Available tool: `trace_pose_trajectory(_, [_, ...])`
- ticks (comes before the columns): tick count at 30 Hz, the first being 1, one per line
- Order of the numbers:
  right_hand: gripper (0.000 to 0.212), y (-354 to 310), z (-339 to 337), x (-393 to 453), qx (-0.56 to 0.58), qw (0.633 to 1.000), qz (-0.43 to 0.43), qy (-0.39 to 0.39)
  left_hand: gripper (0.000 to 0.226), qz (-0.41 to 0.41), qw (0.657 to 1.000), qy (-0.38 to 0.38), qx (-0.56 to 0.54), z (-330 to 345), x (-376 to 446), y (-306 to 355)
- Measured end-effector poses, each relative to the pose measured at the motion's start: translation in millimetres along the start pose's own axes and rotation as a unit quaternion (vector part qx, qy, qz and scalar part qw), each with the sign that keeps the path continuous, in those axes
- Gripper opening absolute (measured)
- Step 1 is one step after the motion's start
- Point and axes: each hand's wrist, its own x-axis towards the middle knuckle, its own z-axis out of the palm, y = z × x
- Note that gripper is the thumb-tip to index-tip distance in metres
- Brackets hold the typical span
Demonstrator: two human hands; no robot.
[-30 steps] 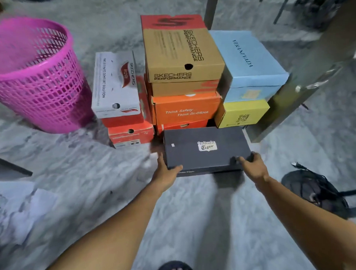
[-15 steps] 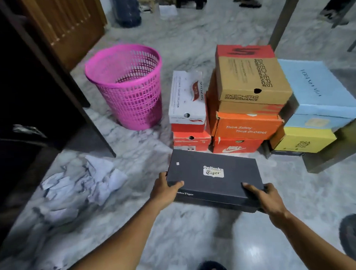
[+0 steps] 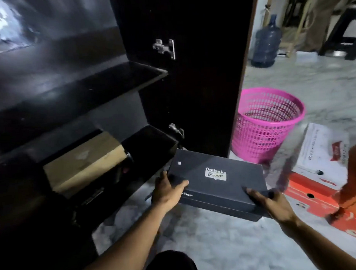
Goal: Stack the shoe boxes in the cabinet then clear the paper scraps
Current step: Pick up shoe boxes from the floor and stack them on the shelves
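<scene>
I hold a black Onitsuka Tiger shoe box (image 3: pixel 213 180) in the air, just in front of the dark open cabinet (image 3: pixel 74 84). My left hand (image 3: pixel 168 192) grips its left end and my right hand (image 3: pixel 271 202) grips its right near corner. On the cabinet's lower shelf lie a brown cardboard box (image 3: pixel 85 158) and a black box (image 3: pixel 151 144). At the right, the remaining shoe boxes stand on the floor: a white one (image 3: pixel 323 150) on top of orange ones (image 3: pixel 314 192). No paper scraps show in this view.
A pink plastic mesh basket (image 3: pixel 267 123) stands on the marble floor right of the open cabinet door (image 3: pixel 201 69). A blue water jug (image 3: pixel 266 45) and dark stools stand farther back. The upper cabinet shelf (image 3: pixel 86 81) is dark and blurred.
I lifted the black box away from the pile and swung left with it. The view turned from the stacked boxes and scraps to the open cabinet.
</scene>
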Motion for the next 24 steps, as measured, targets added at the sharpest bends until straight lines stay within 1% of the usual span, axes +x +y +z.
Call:
trace_pose_trajectory(2, [0.076, -14.7, 26.7, 24.2, 0.008, 1.000, -0.010, -0.016, 0.067, 0.002, 0.998, 0.056, -0.039, -31.5, 6.3, -2.4])
trace_pose_trajectory(3, [0.083, -23.8, 41.7, 36.5, 0.018, 0.999, -0.012, -0.025, 0.064, 0.000, 0.995, 0.085, -0.054, -46.0, 13.7, -6.1])
trace_pose_trajectory(7, [0.085, -96.7, 96.0, 56.0, 0.025, 0.994, -0.089, -0.056, 0.071, -0.013, 0.974, 0.202, -0.100, -93.9, 30.0, -7.0])
trace_pose_trajectory(8, [0.085, -113.0, 107.6, 63.4, 0.023, 0.992, -0.106, -0.060, 0.072, -0.016, 0.967, 0.226, -0.114, -105.1, 32.8, -6.2])
trace_pose_trajectory(10, [0.076, -144.0, 129.8, 74.1, 0.029, 0.987, -0.137, -0.076, 0.078, -0.021, 0.953, 0.274, -0.125, -127.5, 37.7, -5.2])
trace_pose_trajectory(12, [0.068, -169.1, 154.9, 92.5, 0.051, 0.982, -0.153, -0.093, 0.081, -0.027, 0.944, 0.304, -0.128, -150.2, 44.9, -5.6])
trace_pose_trajectory(14, [0.071, -197.2, 183.1, 106.5, 0.059, 0.977, -0.169, -0.113, 0.076, -0.034, 0.929, 0.337, -0.146, -171.4, 53.6, -7.6])
trace_pose_trajectory(16, [0.077, -221.3, 211.4, 119.0, 0.080, 0.976, -0.163, -0.122, 0.071, -0.048, 0.911, 0.377, -0.162, -190.6, 64.5, -12.0])
trace_pose_trajectory(19, [0.063, -254.9, 261.6, 133.6, 0.055, 0.970, -0.168, -0.166, 0.073, -0.077, 0.881, 0.431, -0.178, -218.1, 76.4, -27.4])
trace_pose_trajectory(21, [0.061, -273.7, 294.6, 140.3, 0.040, 0.966, -0.168, -0.192, 0.073, -0.098, 0.861, 0.458, -0.199, -235.1, 80.8, -39.1])
trace_pose_trajectory(24, [0.053, -293.3, 340.6, 147.5, 0.048, 0.952, -0.187, -0.239, 0.068, -0.132, 0.830, 0.494, -0.221, -258.3, 87.8, -52.3])
